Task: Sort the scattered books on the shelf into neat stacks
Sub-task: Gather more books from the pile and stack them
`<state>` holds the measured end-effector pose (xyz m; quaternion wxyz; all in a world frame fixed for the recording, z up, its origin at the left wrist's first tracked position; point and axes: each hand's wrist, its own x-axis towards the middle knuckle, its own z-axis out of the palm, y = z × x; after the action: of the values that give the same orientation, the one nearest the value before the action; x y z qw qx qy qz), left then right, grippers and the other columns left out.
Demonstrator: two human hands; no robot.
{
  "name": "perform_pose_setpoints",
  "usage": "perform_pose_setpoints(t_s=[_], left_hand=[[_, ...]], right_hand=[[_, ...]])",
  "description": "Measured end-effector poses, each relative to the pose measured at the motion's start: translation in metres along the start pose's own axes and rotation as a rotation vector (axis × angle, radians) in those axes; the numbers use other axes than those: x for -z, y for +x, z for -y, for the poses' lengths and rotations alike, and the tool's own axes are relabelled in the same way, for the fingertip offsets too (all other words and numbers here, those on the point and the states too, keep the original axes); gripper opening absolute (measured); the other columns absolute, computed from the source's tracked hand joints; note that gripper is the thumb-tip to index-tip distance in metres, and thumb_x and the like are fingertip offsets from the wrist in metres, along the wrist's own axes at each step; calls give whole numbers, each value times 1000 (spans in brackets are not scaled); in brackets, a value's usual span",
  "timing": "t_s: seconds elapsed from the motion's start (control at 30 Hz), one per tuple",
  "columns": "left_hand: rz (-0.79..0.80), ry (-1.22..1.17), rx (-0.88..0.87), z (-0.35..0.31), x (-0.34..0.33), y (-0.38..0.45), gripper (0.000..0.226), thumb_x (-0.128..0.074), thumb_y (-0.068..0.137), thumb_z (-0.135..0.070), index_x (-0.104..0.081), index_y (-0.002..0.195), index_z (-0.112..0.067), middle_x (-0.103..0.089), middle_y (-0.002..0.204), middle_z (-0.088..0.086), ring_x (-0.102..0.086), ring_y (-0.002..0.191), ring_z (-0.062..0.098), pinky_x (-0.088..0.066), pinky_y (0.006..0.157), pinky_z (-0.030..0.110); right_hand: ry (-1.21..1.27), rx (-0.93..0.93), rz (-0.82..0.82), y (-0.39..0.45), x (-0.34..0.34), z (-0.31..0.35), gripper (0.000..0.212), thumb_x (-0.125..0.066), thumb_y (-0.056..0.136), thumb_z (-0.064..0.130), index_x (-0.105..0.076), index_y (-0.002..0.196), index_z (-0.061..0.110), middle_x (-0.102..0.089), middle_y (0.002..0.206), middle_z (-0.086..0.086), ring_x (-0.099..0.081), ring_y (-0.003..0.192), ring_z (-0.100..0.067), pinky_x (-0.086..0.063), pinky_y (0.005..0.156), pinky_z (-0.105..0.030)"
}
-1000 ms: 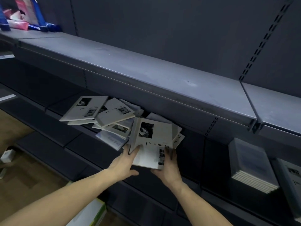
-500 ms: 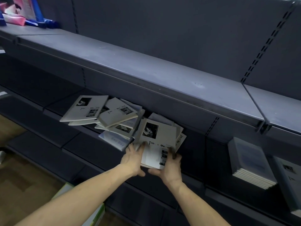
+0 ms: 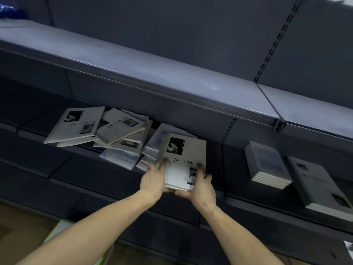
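Books with pale grey covers lie scattered across the middle shelf (image 3: 63, 165), fanned and overlapping at odd angles in a loose heap (image 3: 107, 131). Both hands work at the heap's right end, where a small bundle of grey books (image 3: 183, 159) sits with its near edge jutting past the shelf lip. The left hand (image 3: 154, 180) curls against the bundle's left side, fingers pressed along the edge and thumb tucked beneath; the right hand (image 3: 200, 186) clasps the near right corner, fingertips over the cover and palm cupped under the bottom. Held from both sides this way, the books seem to be getting squared so their edges line up, and the overhang leaves room to grip from below. To the right on the same shelf, well apart from the heap, a tidy stack (image 3: 267, 165) already stands with its page edges flush, and beside it lies another grey book pile (image 3: 321, 184). That finished stack is probably where matching titles belong. Most of the heap remains unsorted.
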<state>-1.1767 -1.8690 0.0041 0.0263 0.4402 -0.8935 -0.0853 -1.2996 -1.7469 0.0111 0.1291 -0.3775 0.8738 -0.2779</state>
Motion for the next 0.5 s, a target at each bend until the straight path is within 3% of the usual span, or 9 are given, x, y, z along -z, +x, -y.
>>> perform_pose_setpoints(t_s=[0.17,0.37,0.5], left_hand=[[-37,106,31,-28,9,-16,125,-76,71,-57,1,152,-2,-37,136,20,-60,109,21,-50,78,23],[-102,178,-9,-98,11,-50,132,-75,71,-59,7,148,9,-39,134,19,-62,100,15,-49,75,21],[-100,131,-27,-161,6,-81,133,-77,70,-57,9,149,8,-35,136,18,-59,104,15,-49,76,21]], right_hand=[[-56,42,-65,-18,25,-12,123,-92,53,49,-12,145,31,-38,123,-3,-50,87,-15,-48,70,-26],[-25,14,-105,-49,70,-65,128,-92,54,49,-6,148,38,-34,118,1,-53,86,-17,-48,72,-28],[35,-37,-127,-78,112,-115,120,-90,64,42,-6,151,39,-32,119,6,-48,81,-7,-37,63,-14]])
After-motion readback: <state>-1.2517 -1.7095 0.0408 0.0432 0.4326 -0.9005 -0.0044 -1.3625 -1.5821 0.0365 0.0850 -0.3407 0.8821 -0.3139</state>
